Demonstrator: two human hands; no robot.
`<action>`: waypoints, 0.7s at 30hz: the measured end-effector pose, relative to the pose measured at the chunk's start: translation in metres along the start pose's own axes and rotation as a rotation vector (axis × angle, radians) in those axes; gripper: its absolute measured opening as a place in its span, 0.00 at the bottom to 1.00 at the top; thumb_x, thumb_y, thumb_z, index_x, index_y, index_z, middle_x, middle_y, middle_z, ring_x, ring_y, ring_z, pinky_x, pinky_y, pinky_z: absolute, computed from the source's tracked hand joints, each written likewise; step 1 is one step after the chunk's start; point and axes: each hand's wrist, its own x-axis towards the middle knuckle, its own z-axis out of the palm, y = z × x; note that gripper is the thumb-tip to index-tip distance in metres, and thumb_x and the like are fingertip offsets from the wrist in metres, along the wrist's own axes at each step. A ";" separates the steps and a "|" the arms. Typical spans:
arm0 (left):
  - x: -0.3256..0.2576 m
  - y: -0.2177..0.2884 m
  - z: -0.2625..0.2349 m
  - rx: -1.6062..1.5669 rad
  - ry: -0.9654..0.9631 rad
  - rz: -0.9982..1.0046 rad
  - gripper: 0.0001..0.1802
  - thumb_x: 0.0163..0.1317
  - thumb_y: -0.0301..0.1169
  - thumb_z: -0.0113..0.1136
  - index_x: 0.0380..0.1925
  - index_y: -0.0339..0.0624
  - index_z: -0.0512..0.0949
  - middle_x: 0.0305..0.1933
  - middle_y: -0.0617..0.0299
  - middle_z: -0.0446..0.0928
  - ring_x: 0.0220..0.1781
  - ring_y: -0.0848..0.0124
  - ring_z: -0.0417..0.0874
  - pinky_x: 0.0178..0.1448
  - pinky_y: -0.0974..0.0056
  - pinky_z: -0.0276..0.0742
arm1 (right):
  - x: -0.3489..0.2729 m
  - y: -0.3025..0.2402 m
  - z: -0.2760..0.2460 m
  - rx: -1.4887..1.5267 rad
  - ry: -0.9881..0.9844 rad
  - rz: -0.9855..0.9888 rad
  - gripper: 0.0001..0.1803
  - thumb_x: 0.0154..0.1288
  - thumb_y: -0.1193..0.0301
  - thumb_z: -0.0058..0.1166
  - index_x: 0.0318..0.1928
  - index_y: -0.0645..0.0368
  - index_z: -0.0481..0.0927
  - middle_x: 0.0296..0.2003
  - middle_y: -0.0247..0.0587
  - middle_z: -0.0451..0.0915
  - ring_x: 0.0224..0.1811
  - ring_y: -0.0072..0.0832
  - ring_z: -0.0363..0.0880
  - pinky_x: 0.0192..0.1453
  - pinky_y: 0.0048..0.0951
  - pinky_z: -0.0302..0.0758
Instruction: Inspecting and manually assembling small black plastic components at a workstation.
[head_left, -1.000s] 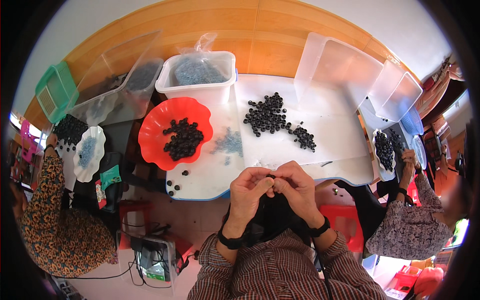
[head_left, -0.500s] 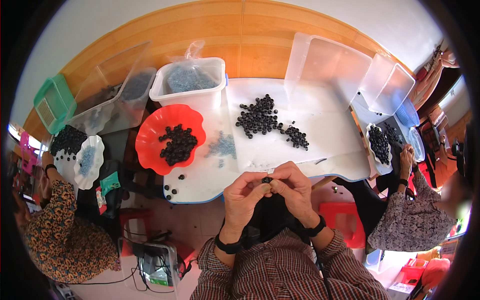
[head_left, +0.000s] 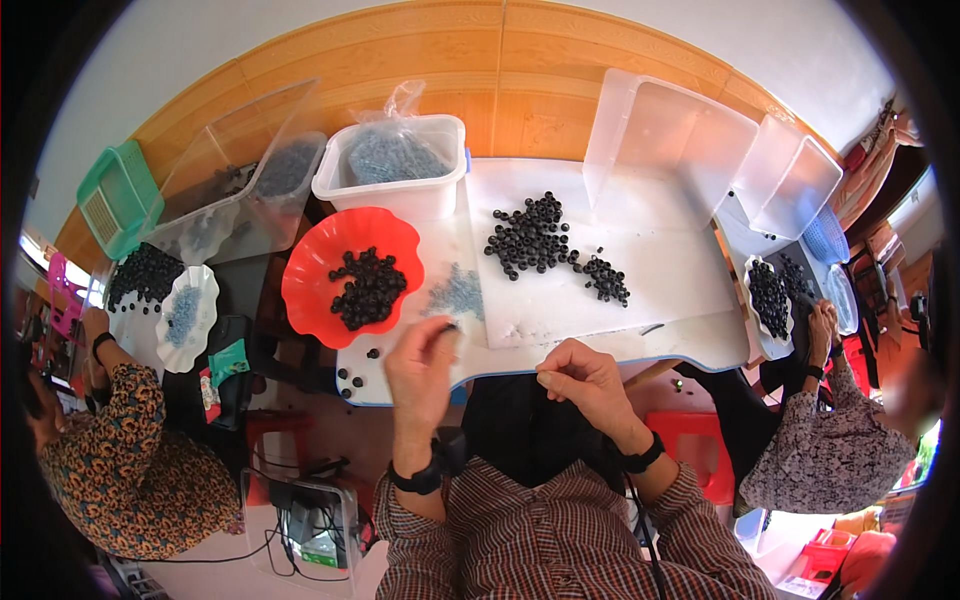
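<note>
My left hand (head_left: pixel 419 372) is lifted over the table's front edge, slightly blurred. Its thumb and fingers pinch a small black round part (head_left: pixel 451 328). My right hand (head_left: pixel 590 392) hovers near the edge further right, thumb and forefinger pressed together. Whatever lies between those fingertips is too small to make out. Closest to my left hand is a scatter of tiny clear bluish pieces (head_left: pixel 457 291). A scalloped red bowl (head_left: pixel 302 300) to its left holds black round parts (head_left: pixel 368 288). Beyond my hands, a large heap of black parts (head_left: pixel 528 236) and a smaller cluster (head_left: pixel 605 280) lie on a white board (head_left: pixel 660 270).
Behind the bowl stands a white tub (head_left: pixel 390 200) with a bag of bluish pieces (head_left: pixel 395 155). Clear plastic bins (head_left: pixel 680 140) stand at the back right. Several loose black parts (head_left: pixel 345 382) lie near the front-left edge. Co-workers sit at left (head_left: pixel 140 460) and right (head_left: pixel 830 440).
My hands, together at the front edge before, are now apart. The left has moved left and forward with a black part; the right has shifted slightly right. The view has shifted a little.
</note>
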 end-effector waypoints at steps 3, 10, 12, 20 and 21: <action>0.027 -0.002 -0.024 0.612 0.248 0.427 0.09 0.61 0.23 0.59 0.42 0.36 0.79 0.35 0.53 0.79 0.33 0.61 0.79 0.39 0.62 0.76 | 0.000 0.001 -0.002 -0.058 0.033 0.021 0.03 0.64 0.77 0.60 0.35 0.61 0.79 0.28 0.30 0.77 0.28 0.13 0.75 0.32 0.16 0.73; 0.050 -0.009 -0.022 1.167 0.245 0.363 0.08 0.62 0.31 0.58 0.37 0.38 0.78 0.35 0.52 0.77 0.37 0.52 0.77 0.42 0.51 0.74 | -0.001 0.012 -0.008 -0.191 0.040 -0.008 0.03 0.63 0.77 0.60 0.35 0.62 0.79 0.27 0.30 0.78 0.27 0.13 0.75 0.31 0.16 0.72; 0.056 -0.010 -0.024 1.232 0.221 0.342 0.07 0.62 0.31 0.58 0.35 0.39 0.78 0.34 0.52 0.77 0.37 0.53 0.77 0.41 0.52 0.74 | -0.001 0.011 -0.008 -0.192 0.040 0.014 0.03 0.63 0.77 0.60 0.35 0.62 0.79 0.27 0.30 0.77 0.27 0.12 0.75 0.30 0.16 0.72; 0.068 -0.007 -0.027 1.355 0.189 0.296 0.04 0.59 0.26 0.57 0.31 0.38 0.78 0.33 0.53 0.78 0.39 0.53 0.78 0.42 0.50 0.72 | -0.003 0.014 -0.016 -0.233 0.047 0.024 0.04 0.63 0.77 0.60 0.35 0.62 0.78 0.24 0.29 0.77 0.26 0.12 0.76 0.29 0.16 0.71; 0.073 -0.008 -0.026 1.384 0.118 0.218 0.07 0.62 0.29 0.56 0.37 0.39 0.79 0.38 0.53 0.79 0.43 0.53 0.78 0.44 0.49 0.73 | -0.003 0.015 -0.017 -0.225 0.058 0.035 0.04 0.63 0.77 0.60 0.35 0.61 0.78 0.25 0.29 0.77 0.26 0.12 0.76 0.29 0.16 0.71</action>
